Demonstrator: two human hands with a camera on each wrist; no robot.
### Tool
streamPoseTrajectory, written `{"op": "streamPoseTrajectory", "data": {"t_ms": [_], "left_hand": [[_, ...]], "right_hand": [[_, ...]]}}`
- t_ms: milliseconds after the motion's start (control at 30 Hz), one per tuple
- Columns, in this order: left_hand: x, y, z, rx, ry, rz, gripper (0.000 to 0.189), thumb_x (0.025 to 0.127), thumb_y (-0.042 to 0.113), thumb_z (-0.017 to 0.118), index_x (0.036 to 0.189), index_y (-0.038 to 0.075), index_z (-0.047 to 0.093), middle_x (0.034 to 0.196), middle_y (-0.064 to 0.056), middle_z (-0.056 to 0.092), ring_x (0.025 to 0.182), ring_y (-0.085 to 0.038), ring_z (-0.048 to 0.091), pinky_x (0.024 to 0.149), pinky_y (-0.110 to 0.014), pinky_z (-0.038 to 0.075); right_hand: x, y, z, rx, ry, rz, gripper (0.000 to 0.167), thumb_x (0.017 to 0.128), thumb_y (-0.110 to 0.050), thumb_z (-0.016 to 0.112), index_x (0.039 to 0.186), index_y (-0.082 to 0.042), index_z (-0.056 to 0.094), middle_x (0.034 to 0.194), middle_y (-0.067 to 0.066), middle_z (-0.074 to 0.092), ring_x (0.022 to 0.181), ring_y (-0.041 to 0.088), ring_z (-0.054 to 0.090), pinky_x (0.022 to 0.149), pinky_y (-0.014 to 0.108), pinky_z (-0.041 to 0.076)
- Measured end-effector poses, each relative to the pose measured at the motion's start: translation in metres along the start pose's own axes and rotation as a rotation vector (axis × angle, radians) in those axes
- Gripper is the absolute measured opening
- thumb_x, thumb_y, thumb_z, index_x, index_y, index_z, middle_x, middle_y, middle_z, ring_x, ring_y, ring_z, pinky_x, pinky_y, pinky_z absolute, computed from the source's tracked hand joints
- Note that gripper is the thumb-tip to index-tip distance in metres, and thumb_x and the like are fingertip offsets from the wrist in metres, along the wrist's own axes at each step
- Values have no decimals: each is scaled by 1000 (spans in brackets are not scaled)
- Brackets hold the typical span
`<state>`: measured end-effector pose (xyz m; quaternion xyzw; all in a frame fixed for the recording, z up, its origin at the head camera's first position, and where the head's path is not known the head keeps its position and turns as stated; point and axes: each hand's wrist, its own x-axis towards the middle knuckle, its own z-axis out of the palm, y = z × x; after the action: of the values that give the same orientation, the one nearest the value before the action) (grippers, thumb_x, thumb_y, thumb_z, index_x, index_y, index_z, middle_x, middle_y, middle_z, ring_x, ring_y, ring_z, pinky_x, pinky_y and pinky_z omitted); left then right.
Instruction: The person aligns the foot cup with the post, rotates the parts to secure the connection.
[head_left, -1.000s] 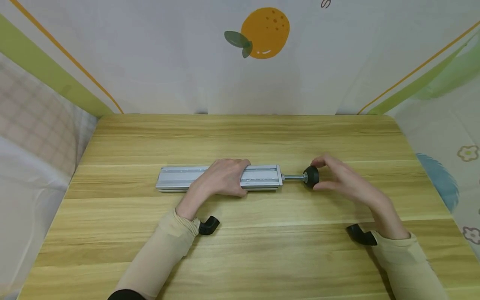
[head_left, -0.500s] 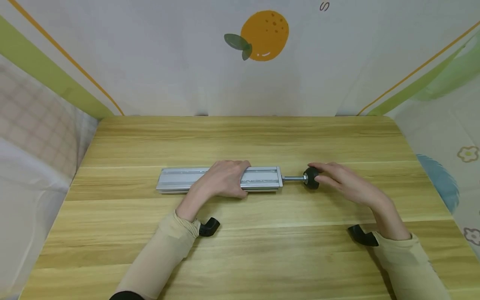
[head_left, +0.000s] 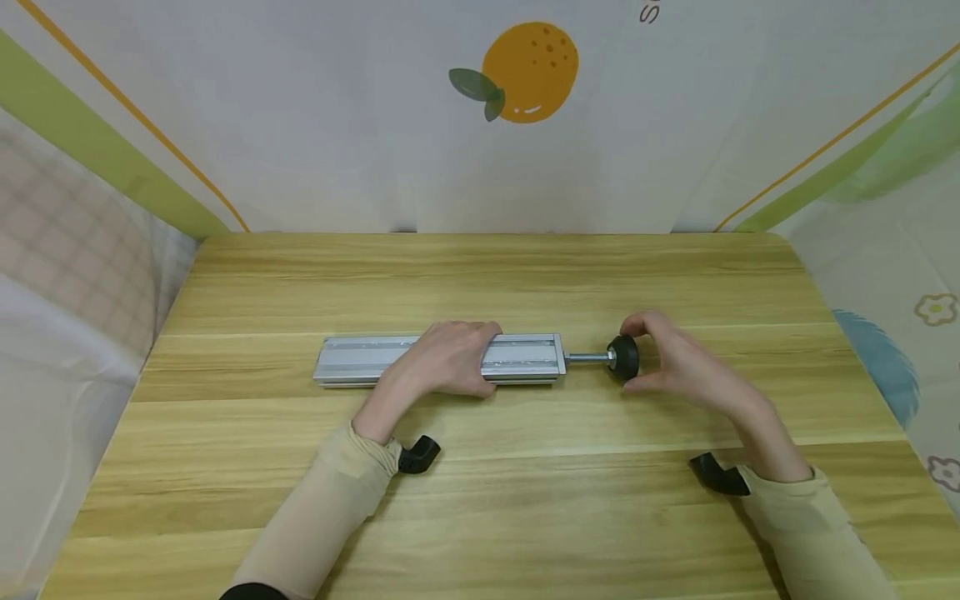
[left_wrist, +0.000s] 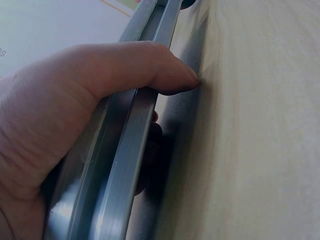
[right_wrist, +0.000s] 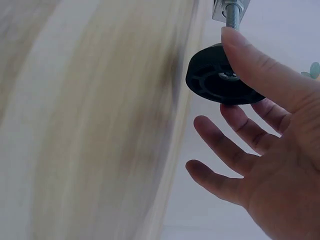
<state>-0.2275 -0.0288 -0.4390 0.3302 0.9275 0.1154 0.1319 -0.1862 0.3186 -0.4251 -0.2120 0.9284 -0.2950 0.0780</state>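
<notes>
A silver aluminium profile (head_left: 521,357) lies lengthwise across the wooden table. My left hand (head_left: 453,358) grips it from above near the middle, and in the left wrist view the thumb hooks over the grooved edge (left_wrist: 117,175). From the profile's right end, a threaded rod (head_left: 588,357) sticks out and carries a round black levelling foot (head_left: 626,358). My right hand (head_left: 686,367) holds the foot by its rim, thumb on the near side and fingers on the far side. The right wrist view shows the foot's ribbed underside (right_wrist: 210,82), with the lower fingers spread away from it.
The wooden table (head_left: 510,517) reaches back to a white curtain (head_left: 300,125) printed with an orange. Black curved pieces stick out from the left cuff (head_left: 418,455) and the right cuff (head_left: 718,475). Patterned cloth hangs along both sides.
Half a second ago my right thumb and fingers were closer together on the foot; now they are spread round its rim again. The left hand and profile have stayed put.
</notes>
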Motion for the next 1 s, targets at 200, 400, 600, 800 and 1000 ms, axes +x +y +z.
{"op": "streamPoseTrajectory", "data": {"t_ms": [200, 400, 600, 800, 1000], "left_hand": [[0, 0, 0, -1, -3, 1, 76, 73, 42, 82, 138, 10, 56, 95, 4, 69, 80, -14, 62, 75, -35, 57], [0, 0, -1, -11, 0, 2, 74, 73, 41, 81, 136, 10, 57, 91, 5, 67, 79, -14, 61, 74, -36, 57], [0, 0, 0, -8, 3, 1, 75, 73, 42, 82, 137, 10, 57, 95, 4, 69, 82, -14, 63, 78, -37, 57], [0, 0, -1, -10, -4, -2, 74, 73, 41, 81, 136, 10, 57, 90, 5, 67, 78, -14, 61, 74, -36, 56], [0, 0, -2, -11, -2, 2, 71, 73, 38, 81, 134, 10, 58, 87, 6, 65, 76, -14, 60, 72, -35, 56]], "right_hand": [[0, 0, -1, 9, -10, 19, 69, 73, -14, 92, 128, 0, 52, 129, 17, 62, 128, 40, 55, 108, 60, 45], [-4, 2, -6, 8, -47, -4, 55, 91, -21, 78, 137, -2, 56, 138, 18, 63, 131, 38, 56, 109, 60, 43], [-6, 1, -9, -32, -123, 35, 55, 106, -31, 55, 153, -4, 46, 150, 21, 54, 137, 42, 51, 111, 64, 41], [-6, 0, -9, -33, -139, 63, 53, 110, -32, 45, 156, -6, 42, 153, 19, 53, 138, 40, 51, 111, 63, 41], [-6, 1, -8, -10, -122, 71, 52, 111, -33, 42, 156, -7, 43, 155, 18, 51, 141, 41, 48, 113, 63, 39]]}}
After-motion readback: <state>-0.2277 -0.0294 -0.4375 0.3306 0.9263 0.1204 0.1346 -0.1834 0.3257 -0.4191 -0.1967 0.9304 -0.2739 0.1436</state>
